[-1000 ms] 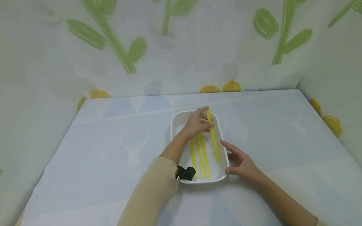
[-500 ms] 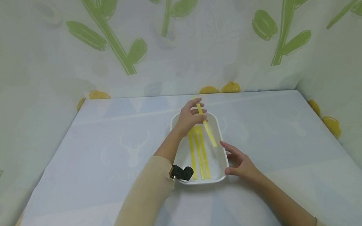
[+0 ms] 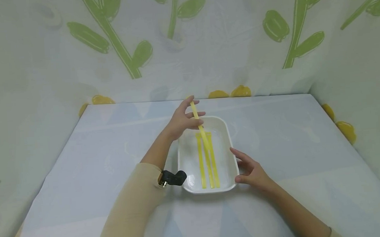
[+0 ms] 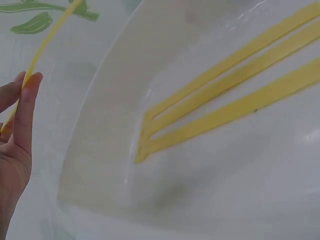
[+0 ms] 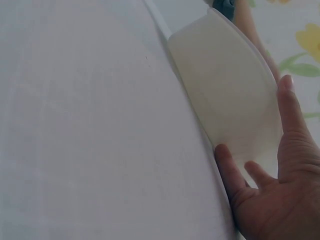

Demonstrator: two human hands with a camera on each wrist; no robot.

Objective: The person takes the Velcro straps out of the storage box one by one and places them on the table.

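My left hand (image 3: 178, 122) pinches a thin yellow strip (image 3: 194, 111) between thumb and fingers, above the far end of a white rectangular tray (image 3: 189, 162). The strip slants down toward the tray, its lower end overlapping the strips inside in the head view. Three long yellow strips (image 4: 235, 110) lie lengthwise on the tray floor, and a short yellow piece (image 4: 142, 137) crosses their far ends. My right hand (image 3: 253, 170) is at the tray's right side, fingers spread, fingertips against its outer wall (image 5: 230, 85).
A pale patterned cloth (image 3: 276, 138) covers the table around the tray. Behind it and at both sides hang white sheets (image 3: 218, 51) printed with green stems. A small black camera (image 3: 174, 178) sits on my left wrist.
My left hand has moved left and away, up from the tray's right side, carrying the pinched yellow strip over the other strips. The tray and my right hand have stayed in place.
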